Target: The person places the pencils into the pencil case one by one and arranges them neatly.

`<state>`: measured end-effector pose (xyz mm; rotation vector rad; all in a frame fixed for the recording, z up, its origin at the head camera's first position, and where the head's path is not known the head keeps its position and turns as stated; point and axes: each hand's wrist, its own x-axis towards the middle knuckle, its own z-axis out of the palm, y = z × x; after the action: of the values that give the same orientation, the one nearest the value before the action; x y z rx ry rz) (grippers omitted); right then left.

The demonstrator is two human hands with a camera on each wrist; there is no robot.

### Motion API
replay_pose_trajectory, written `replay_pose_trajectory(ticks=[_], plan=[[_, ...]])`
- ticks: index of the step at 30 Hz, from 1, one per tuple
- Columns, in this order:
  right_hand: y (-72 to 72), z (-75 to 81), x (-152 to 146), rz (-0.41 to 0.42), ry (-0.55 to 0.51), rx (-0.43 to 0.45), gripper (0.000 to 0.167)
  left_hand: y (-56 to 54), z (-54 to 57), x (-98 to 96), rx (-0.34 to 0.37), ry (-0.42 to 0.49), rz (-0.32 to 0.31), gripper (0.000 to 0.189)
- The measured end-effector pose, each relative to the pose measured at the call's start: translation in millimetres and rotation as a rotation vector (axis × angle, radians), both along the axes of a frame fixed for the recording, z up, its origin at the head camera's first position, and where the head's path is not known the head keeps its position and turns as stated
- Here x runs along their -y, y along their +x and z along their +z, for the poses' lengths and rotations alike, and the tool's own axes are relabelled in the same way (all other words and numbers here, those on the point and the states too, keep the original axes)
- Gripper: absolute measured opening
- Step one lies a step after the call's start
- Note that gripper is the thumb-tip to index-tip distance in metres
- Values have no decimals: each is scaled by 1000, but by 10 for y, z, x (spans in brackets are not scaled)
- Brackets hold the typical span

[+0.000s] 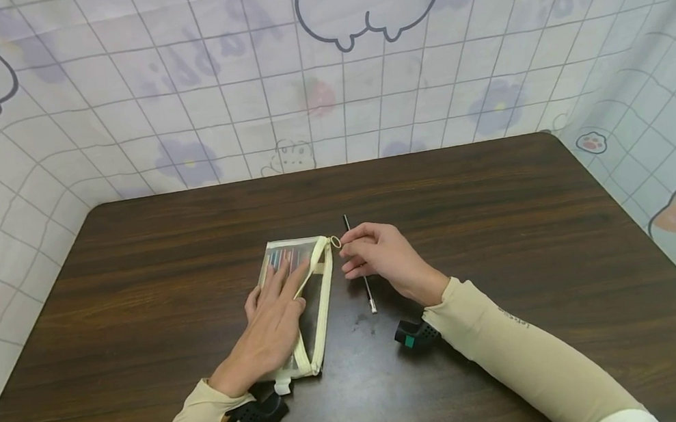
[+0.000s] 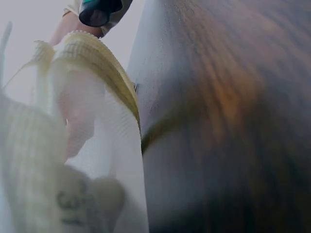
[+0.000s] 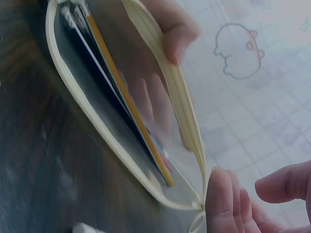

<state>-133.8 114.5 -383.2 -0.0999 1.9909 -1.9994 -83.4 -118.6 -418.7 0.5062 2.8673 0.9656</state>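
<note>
A clear zip pencil pouch [image 1: 323,309] with pale yellow edging lies on the table, its zipped side gaping. My left hand [image 1: 269,325] rests on its upper sheet, fingers extended and thumb by the zip edge. Inside are several pencils, among them a yellow pencil [image 3: 121,85] and a dark pencil [image 3: 97,68]. At the far corner hangs a zipper pull ring [image 1: 335,241]. My right hand [image 1: 383,258] is right beside that ring, with a gap between thumb and fingers in the right wrist view. Under this hand lies a black pencil [image 1: 369,294] with a white end.
The dark wooden table [image 1: 155,292] ends at a patterned cloth wall [image 1: 227,99] behind and at both sides. A black wrist camera [image 1: 415,333] sits on the right wrist, another black camera [image 1: 263,411] on the left.
</note>
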Motion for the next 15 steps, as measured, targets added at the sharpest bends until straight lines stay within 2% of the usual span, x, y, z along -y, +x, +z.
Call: replay_pose_trajectory(ticks=[8, 15], plan=[[-95, -31, -83, -51, 23, -20, 34, 6, -5, -4, -9, -10, 8, 60], [-151, -108, -169, -69, 87, -41, 30, 17, -25, -5, -19, -7, -2, 59]])
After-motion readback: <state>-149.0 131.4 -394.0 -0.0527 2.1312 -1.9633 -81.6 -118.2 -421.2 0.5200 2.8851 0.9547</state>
